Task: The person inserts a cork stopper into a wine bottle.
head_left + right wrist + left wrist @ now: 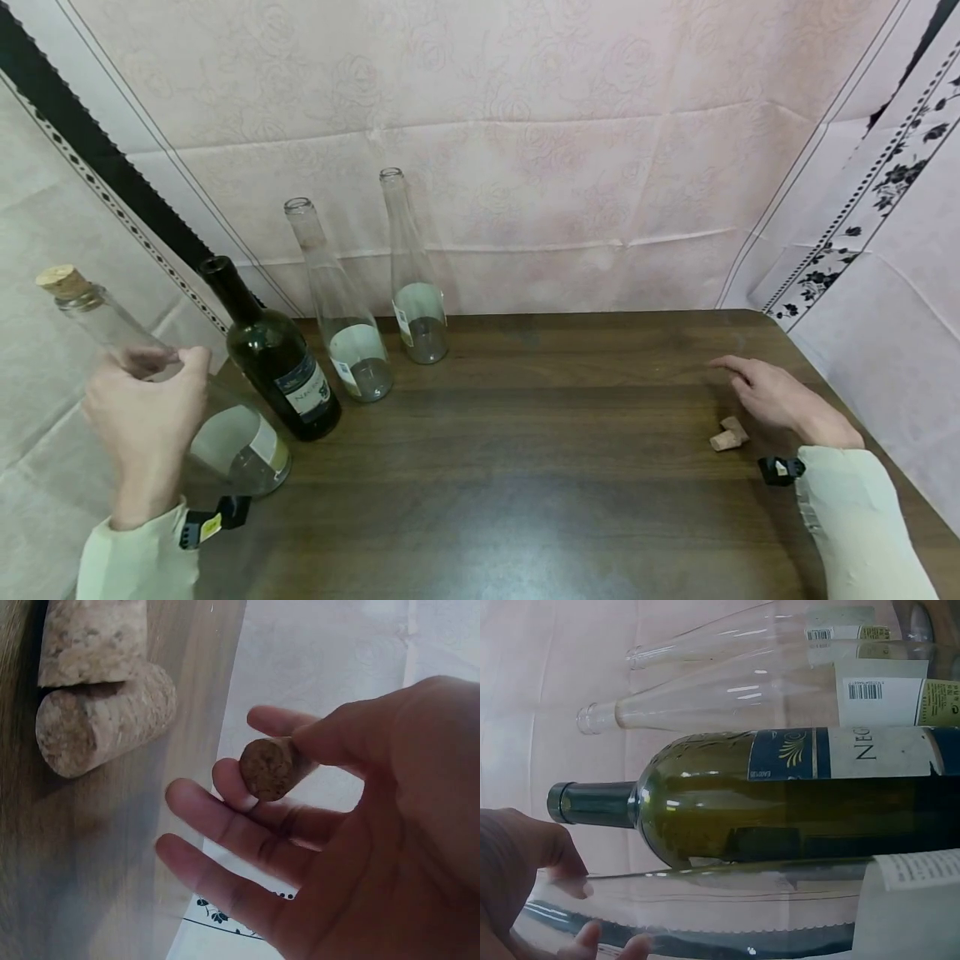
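Right hand (pixel 776 402) pinches cork (pixel 267 771), hidden in head view; left hand (pixel 150 412) grips corked bottle (pixel 234 440)

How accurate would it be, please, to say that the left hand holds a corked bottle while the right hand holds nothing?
Not quite: the right hand pinches a cork, as the right wrist view shows. The left hand holds a corked bottle.
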Available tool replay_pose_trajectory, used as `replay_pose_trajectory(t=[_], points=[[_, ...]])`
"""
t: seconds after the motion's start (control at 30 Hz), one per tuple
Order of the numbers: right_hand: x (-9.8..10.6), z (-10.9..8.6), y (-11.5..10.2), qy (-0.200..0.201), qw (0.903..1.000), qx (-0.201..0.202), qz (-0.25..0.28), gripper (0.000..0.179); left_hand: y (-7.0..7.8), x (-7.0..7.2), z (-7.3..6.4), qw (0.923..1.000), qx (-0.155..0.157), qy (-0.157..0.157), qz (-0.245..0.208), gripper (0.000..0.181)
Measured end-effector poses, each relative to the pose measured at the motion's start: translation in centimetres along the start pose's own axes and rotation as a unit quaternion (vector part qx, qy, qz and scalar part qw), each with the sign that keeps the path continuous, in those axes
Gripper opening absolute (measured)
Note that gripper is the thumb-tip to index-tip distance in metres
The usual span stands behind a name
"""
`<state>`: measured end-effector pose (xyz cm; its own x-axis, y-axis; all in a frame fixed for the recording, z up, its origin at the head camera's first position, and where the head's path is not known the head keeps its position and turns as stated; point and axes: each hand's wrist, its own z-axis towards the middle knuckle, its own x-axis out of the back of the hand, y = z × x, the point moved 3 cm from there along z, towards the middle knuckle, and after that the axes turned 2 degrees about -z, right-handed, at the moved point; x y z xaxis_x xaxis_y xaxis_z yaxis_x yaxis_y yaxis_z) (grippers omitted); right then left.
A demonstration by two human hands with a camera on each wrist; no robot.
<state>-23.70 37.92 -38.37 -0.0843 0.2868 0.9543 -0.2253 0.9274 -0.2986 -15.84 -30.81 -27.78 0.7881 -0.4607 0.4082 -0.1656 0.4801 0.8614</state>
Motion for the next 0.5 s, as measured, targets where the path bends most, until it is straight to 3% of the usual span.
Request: replay_pose_trajectory(t=[0.1, 0.17, 0.2, 0.27, 0.37, 0.43, 0.47, 0.5], points=[[-0.1, -0.1, 0.0, -0.01, 0.9999, -0.003, 0.003, 0.042, 0.5, 0.0, -0.7, 0.9989, -0.017, 0.028, -0.032, 0.029], [-0.1, -0.1, 0.0, -0.014, 0.9997, -0.015, 0.017, 0.042, 1.0, 0.0, -1.4, 0.9931, -0.069, 0.075, -0.057, 0.047], [-0.1, -0.1, 0.0, -0.013, 0.9994, -0.023, 0.023, 0.042, 1.5, 0.1, -1.8, 0.9865, -0.103, 0.106, -0.069, 0.054], [-0.1, -0.2, 0.1, -0.008, 0.9986, -0.037, 0.035, 0.04, 2.6, 0.1, -2.9, 0.9637, -0.179, 0.181, -0.082, 0.059], [-0.1, -0.2, 0.1, 0.0, 0.998, -0.044, 0.045, 0.033, 4.4, -0.3, -4.8, 0.9052, -0.295, 0.275, -0.133, 0.044], [-0.1, -0.1, 0.1, 0.001, 0.9984, -0.04, 0.04, 0.028, 5.5, -1.1, -6.0, 0.8771, -0.338, 0.293, -0.175, 0.033], [-0.2, -0.1, 0.1, 0.0, 0.9987, -0.035, 0.036, 0.026, 5.8, -1.7, -6.4, 0.8672, -0.357, 0.289, -0.193, 0.031], [-0.2, -0.1, 0.2, 0.003, 0.9992, -0.027, 0.03, 0.023, 6.1, -2.2, -6.7, 0.8651, -0.368, 0.272, -0.204, 0.032]])
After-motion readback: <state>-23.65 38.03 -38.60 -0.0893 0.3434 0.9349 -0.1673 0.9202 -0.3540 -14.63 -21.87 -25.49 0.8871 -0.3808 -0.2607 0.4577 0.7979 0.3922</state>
